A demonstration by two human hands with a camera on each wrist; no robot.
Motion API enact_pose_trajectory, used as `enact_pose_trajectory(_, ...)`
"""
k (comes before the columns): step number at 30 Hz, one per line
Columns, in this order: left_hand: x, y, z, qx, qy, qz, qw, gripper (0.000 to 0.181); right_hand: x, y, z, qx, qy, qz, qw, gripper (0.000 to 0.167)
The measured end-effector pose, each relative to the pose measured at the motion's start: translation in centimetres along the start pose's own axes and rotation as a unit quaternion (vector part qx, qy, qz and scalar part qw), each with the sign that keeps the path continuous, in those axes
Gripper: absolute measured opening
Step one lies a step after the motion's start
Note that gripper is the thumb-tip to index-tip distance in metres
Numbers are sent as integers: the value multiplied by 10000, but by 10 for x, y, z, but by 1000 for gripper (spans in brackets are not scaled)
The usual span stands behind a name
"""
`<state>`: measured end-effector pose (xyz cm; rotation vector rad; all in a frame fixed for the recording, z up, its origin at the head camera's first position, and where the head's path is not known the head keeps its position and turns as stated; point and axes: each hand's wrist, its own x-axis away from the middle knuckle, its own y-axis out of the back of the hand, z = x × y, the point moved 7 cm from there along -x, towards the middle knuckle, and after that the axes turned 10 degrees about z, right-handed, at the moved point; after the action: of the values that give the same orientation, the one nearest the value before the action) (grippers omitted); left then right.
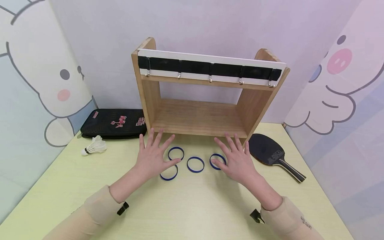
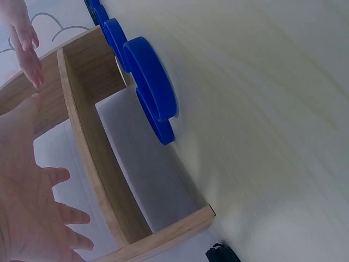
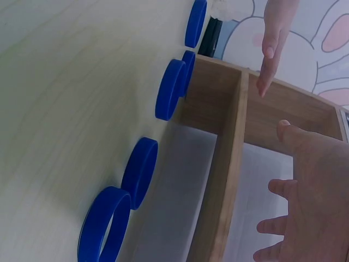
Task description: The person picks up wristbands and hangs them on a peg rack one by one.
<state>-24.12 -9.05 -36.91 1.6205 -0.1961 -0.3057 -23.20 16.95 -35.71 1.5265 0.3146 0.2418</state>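
Note:
Several blue rings lie on the table, among them a left front ring (image 1: pixel 169 180), a middle ring (image 1: pixel 195 172) and a right ring (image 1: pixel 218 169). My left hand (image 1: pixel 151 159) is spread with the palm down, its thumb over the two left rings. Fingers apart, my right hand (image 1: pixel 240 163) has its thumb over the right ring. Both hands hold nothing and appear raised above the table. In the left wrist view the left palm (image 2: pixel 24 185) faces the wooden rack (image 2: pixel 92 158); the right wrist view shows the right palm (image 3: pixel 322 191) beside blue rings (image 3: pixel 140 172).
Behind the hands stands a wooden rack (image 1: pixel 198 116) with a white and black strip (image 1: pixel 195 67) bearing several metal hooks. A black case (image 1: pixel 115 123) and a shuttlecock (image 1: pixel 94 146) lie at the left, a black table tennis bat (image 1: pixel 265 148) at the right. Printed walls enclose the table.

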Motion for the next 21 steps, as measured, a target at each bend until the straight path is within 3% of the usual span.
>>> enact_pose_trajectory(13,-1,3,1,54,-11,-15,10000,86,1,1,-2,-15,1,-47,10000,73)
enact_pose_trajectory(21,-3,13,2,114,-80,-100,9999,88,3,10,-8,-32,-33,-226,9997,74)
